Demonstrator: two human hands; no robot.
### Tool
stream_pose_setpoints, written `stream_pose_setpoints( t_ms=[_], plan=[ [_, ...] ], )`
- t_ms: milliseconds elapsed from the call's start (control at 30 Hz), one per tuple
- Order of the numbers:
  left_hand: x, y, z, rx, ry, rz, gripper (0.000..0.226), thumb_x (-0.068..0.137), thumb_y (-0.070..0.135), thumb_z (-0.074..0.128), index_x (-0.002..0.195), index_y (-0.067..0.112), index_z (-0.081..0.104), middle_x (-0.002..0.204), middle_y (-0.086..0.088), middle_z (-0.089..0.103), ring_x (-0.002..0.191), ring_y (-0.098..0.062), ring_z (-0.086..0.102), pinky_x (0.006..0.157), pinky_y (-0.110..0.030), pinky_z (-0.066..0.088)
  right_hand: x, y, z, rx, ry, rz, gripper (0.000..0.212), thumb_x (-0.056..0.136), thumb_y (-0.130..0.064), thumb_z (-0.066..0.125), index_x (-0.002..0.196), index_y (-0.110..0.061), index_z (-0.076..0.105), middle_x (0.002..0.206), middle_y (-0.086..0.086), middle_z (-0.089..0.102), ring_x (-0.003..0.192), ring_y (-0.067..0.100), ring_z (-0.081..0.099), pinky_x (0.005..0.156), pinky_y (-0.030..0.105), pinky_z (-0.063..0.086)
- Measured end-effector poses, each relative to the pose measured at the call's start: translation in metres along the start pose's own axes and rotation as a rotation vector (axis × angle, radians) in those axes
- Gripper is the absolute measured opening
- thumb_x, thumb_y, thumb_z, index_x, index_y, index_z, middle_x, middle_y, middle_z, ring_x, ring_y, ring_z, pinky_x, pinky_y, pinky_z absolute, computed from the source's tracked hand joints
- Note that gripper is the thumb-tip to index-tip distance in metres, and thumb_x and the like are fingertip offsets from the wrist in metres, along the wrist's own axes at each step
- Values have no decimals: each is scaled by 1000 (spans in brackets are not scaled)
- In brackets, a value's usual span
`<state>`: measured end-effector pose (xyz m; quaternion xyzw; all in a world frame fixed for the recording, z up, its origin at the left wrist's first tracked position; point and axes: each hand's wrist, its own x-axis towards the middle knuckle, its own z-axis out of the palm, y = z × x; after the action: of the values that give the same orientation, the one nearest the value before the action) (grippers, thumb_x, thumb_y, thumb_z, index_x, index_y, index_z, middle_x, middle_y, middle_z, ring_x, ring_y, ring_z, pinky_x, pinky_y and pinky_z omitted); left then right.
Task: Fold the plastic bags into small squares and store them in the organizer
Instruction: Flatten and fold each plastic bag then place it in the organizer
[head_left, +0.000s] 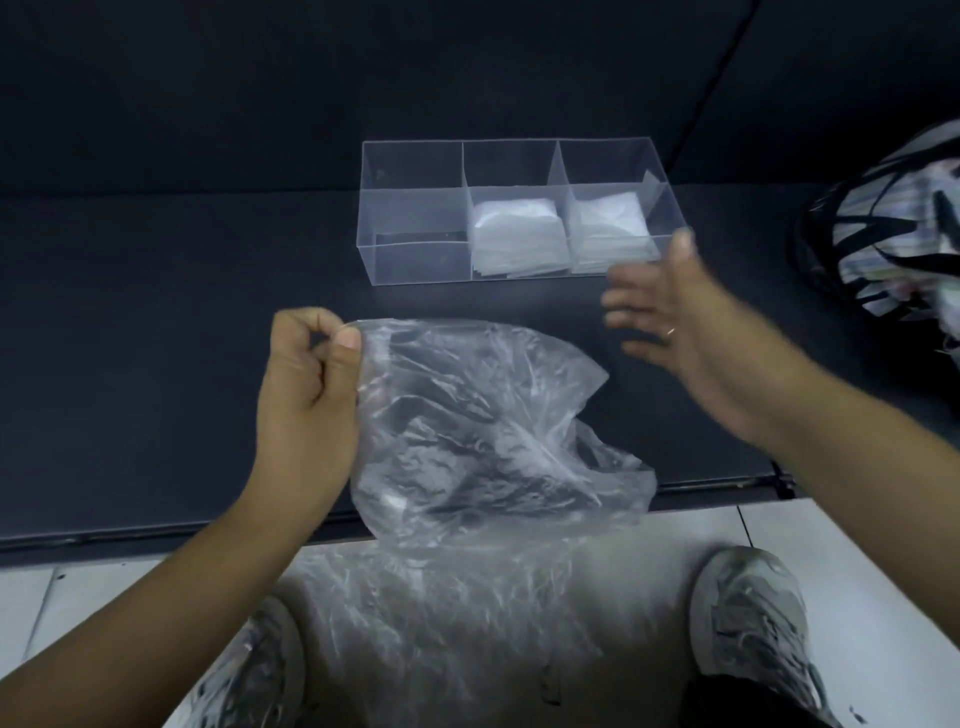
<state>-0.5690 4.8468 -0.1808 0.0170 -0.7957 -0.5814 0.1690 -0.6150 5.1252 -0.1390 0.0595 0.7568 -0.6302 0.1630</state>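
Grey shoes (753, 613) on pale floor tiles sit lowest in view. The plastic bag (467, 415) hangs partly in front of them, on the near side of the organizer (415, 208). It is clear, thin and badly crumpled. I'd judge it almost weightless, limp and slippery, holding no shape until it is pressed flat on the table (156, 312). The best hold looks to be the corners or the top edge, one in each hand.

The left hand (306, 379) has its fingers (347, 340) curled, pinching the bag's upper edge, out from the organizer's front left corner. The right hand (670, 317) is spread wide and holds nothing. It overlaps the organizer's front right corner and is blurred, so finger detail is lost.

Folded bags (514, 234) lie in the organizer's middle and right compartments. The hanging bag's lower end is smeared and hard to trace, and I cannot tell whether it has handles. To the organizer's right, a striped bundle (893, 234) is cut off by the frame.
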Motion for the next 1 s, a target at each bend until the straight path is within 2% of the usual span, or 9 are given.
stream_pose_setpoints(
  t_ms=[67, 133, 267, 433, 567, 667, 733, 833, 1000],
  plan=[
    [-5, 1, 4, 6, -27, -2, 27, 101, 25, 44, 84, 46, 43, 69, 14, 48, 59, -6, 41, 52, -17, 39, -7, 14, 16, -241, -225, 59, 76, 59, -82, 61, 125, -45, 52, 131, -27, 48, 113, -15, 43, 88, 15, 37],
    [-7, 1, 6, 1, -42, -3, 26, 101, 26, 44, 84, 46, 43, 70, 12, 48, 58, -8, 42, 51, -19, 40, -9, 25, 27, -392, -288, 41, 50, 68, -59, 74, 112, -42, 58, 120, -32, 49, 101, -19, 46, 77, 6, 38],
    [-5, -5, -1, 54, -30, -31, 17, 100, 28, 46, 85, 37, 44, 66, 12, 47, 58, -7, 42, 52, -18, 39, -1, 22, 15, -139, -183, -4, 30, 77, -28, 71, 84, 0, 64, 78, -1, 68, 74, 7, 63, 75, 17, 50],
    [-5, -14, -7, 120, -31, -73, 15, 99, 29, 47, 84, 34, 47, 67, 18, 55, 59, 1, 48, 57, -10, 41, 4, 12, 8, 95, 46, -115, 31, 85, -28, 64, 83, 2, 60, 61, 7, 52, 54, 21, 44, 54, 27, 40],
    [-6, -18, -11, 121, 26, -98, 17, 100, 32, 44, 82, 35, 44, 69, 18, 52, 61, 6, 47, 58, -6, 40, 5, 12, 9, 120, 112, -67, 32, 94, -30, 57, 75, -4, 56, 42, -4, 34, 35, 9, 26, 41, 17, 33],
    [-7, -22, -15, 150, 56, -116, 20, 101, 29, 41, 82, 30, 41, 72, 11, 45, 59, 9, 44, 57, -3, 38, 10, 10, 3, 126, 136, 93, 45, 96, -48, 45, 79, -11, 64, 49, -3, 48, 41, 11, 42, 60, 28, 50],
    [-8, -24, -14, 139, 41, -154, 20, 101, 28, 41, 81, 29, 41, 72, 9, 45, 57, 10, 45, 57, -3, 38, 12, 11, 3, 124, 35, 285, 70, 85, -72, 36, 100, -12, 69, 80, 0, 69, 74, 13, 65, 82, 34, 54],
    [-9, -25, -12, 102, 28, -201, 21, 101, 27, 42, 80, 28, 42, 70, 11, 46, 55, 10, 45, 55, -2, 38, 5, 18, 15, 56, -167, 373, 93, 55, -90, 45, 118, -23, 63, 117, -6, 68, 109, 10, 62, 98, 33, 45],
    [-14, -25, -10, 15, -91, -221, 18, 99, 17, 48, 85, 27, 44, 66, 22, 57, 62, 8, 51, 62, -5, 42, 1, 25, 33, 61, -50, 262, 20, 86, -31, 68, 98, -16, 72, 98, 4, 75, 97, 22, 70, 99, 46, 49]
  ],
)
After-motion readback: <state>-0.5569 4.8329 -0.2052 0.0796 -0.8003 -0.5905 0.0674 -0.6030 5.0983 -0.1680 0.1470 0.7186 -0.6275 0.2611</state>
